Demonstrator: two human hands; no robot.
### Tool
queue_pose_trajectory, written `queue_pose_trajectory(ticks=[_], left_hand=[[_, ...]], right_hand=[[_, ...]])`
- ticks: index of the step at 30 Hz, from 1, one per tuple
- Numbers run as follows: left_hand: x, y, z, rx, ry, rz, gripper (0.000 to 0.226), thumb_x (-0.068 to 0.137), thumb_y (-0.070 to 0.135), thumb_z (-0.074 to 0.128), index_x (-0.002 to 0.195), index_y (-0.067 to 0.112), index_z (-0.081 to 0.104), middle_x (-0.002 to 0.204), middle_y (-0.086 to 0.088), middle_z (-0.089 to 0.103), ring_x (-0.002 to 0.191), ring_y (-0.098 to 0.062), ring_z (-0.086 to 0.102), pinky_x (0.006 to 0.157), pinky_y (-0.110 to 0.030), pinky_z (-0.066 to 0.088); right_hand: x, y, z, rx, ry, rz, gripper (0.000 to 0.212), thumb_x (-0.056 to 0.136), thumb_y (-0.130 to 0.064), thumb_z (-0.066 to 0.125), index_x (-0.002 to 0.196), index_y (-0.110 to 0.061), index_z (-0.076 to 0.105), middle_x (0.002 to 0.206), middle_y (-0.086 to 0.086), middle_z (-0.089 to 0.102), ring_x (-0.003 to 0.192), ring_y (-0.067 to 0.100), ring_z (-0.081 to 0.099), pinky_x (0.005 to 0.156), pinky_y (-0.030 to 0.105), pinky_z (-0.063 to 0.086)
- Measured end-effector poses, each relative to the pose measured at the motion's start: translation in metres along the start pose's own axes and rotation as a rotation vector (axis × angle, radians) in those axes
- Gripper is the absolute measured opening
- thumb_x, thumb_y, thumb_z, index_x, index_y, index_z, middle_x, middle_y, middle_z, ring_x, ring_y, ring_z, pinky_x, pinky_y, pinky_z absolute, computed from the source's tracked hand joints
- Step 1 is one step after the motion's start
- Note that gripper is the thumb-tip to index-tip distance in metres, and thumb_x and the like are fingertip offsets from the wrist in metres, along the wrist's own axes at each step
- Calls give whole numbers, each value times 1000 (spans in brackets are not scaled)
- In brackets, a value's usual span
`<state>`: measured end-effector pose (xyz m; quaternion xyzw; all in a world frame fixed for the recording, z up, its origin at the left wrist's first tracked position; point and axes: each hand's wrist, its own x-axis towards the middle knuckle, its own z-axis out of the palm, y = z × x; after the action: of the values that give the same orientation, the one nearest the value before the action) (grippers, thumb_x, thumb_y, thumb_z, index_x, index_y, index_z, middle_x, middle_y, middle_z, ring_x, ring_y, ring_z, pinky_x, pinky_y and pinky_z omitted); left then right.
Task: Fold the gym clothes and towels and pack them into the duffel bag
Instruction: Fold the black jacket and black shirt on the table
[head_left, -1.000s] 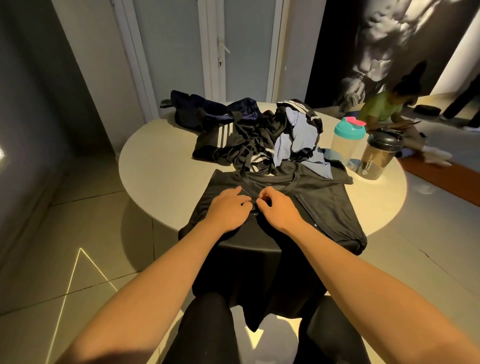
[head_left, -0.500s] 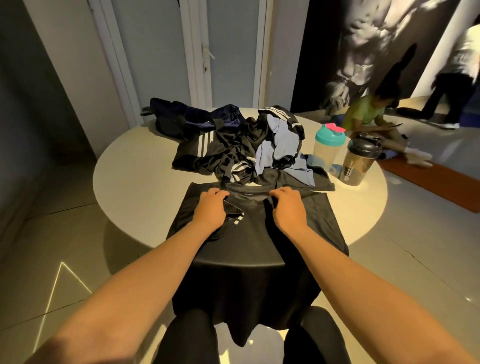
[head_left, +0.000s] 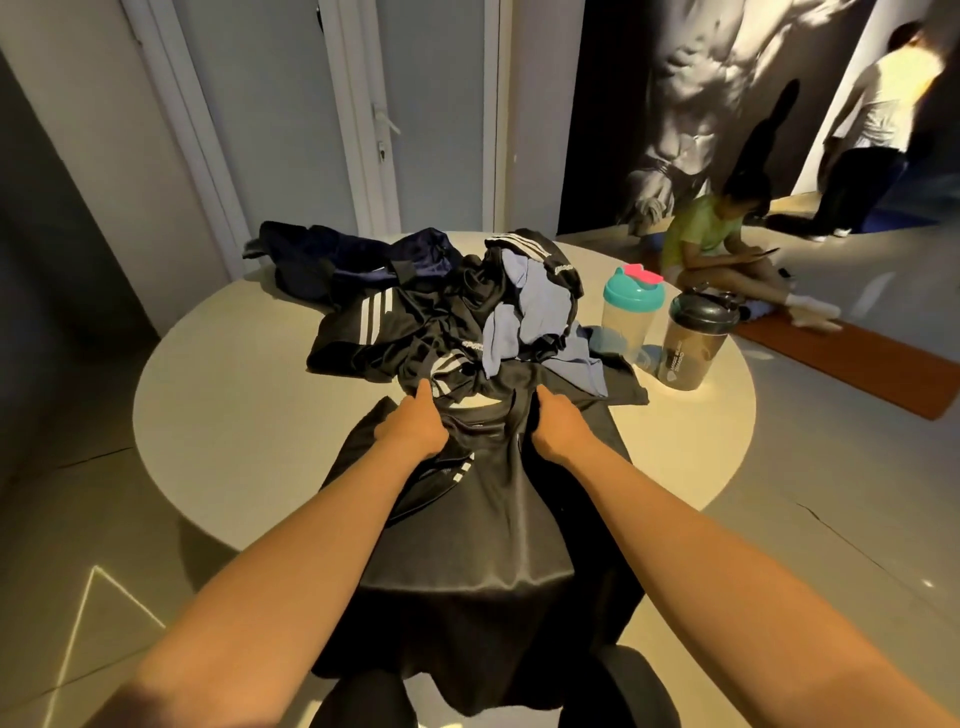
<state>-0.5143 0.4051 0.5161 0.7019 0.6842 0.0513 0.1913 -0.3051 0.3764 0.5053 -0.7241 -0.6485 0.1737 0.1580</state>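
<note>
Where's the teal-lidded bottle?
In the head view, the teal-lidded bottle stands on the table's right side, between the clothes pile and the dark-lidded shaker.

"SPOR…" partly legible, white, on black striped garment (head_left: 415, 338); dark shaker bottle (head_left: 691, 348) print unreadable.
</note>
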Motion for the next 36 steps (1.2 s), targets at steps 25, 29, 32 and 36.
queue_pose_trajectory(ticks=[25, 29, 32, 36], left_hand=[[47, 17, -109, -620, 729, 399, 28, 94, -5, 54, 115, 12, 60, 127, 1, 39, 95, 6, 42, 81, 7, 28], [27, -14, -63, -600, 598, 338, 22, 96, 3, 58, 114, 17, 59, 129, 3, 38, 103, -5, 48, 85, -7, 37], [0, -29, -38, -600, 558, 321, 23, 95, 6, 63, 111, 22, 60, 125, 6, 37, 108, -8, 48, 91, -18, 41], [-44, -42, -21, -591, 593, 317, 30, 84, 2, 72, 99, 23, 57, 118, 6, 38, 101, -10, 49, 92, -25, 46]], right_hand=[[69, -109, -89, 452, 486, -328, 24, 92, 10, 51, 96, -11, 63, 109, 3, 45, 90, 10, 47, 86, 2, 31], [44, -90, -53, 408, 384, -241, 16, 95, 0, 52, 97, -13, 60, 111, 3, 46, 83, 9, 46, 77, 14, 33], [16, -80, -35, 444, 410, -214, 16, 93, -1, 53, 95, -14, 62, 108, 3, 48, 80, 2, 46, 72, 13, 31], [-32, -66, -17, 519, 564, -222, 16, 89, -1, 53, 93, -15, 61, 103, -1, 45, 89, -9, 45, 77, 5, 33]])
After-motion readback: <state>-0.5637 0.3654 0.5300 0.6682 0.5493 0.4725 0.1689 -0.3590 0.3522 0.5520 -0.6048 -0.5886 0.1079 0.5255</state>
